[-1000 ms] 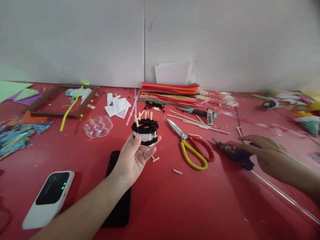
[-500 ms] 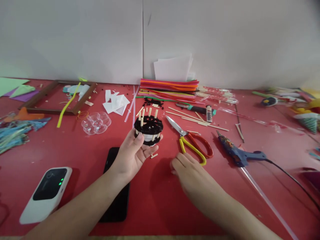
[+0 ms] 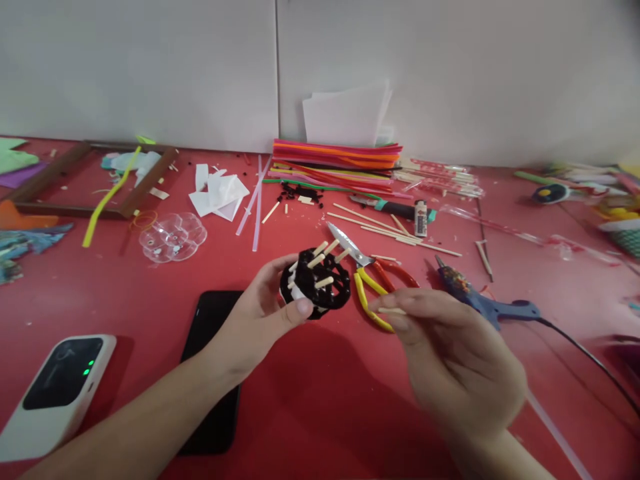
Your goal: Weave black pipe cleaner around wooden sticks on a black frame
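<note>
My left hand (image 3: 273, 307) is closed around a small round black craft piece (image 3: 316, 275), thumb at the front and fingers behind. Several short wooden pegs (image 3: 324, 283) stick out of its black upper ring, and a white band shows at its side. The piece is tilted toward the right. Between the thumb and forefinger of my right hand (image 3: 450, 353) is a short wooden stick (image 3: 392, 311), held to the right of the craft piece and apart from it. Scissors (image 3: 370, 280) with one yellow and one red handle lie behind my right fingertips, partly hidden.
A glue gun (image 3: 470, 297) with a cord lies at the right. A black phone (image 3: 213, 387) and a white device (image 3: 57, 393) are at the left. Wooden sticks (image 3: 380, 227), a utility knife (image 3: 390, 208) and bundled pipe cleaners (image 3: 335, 163) lie farther back.
My right hand has risen from the table and turned, now showing a short stick in its pinch. My left hand has tilted the craft piece rightward and brought it nearer. The view has shifted slightly.
</note>
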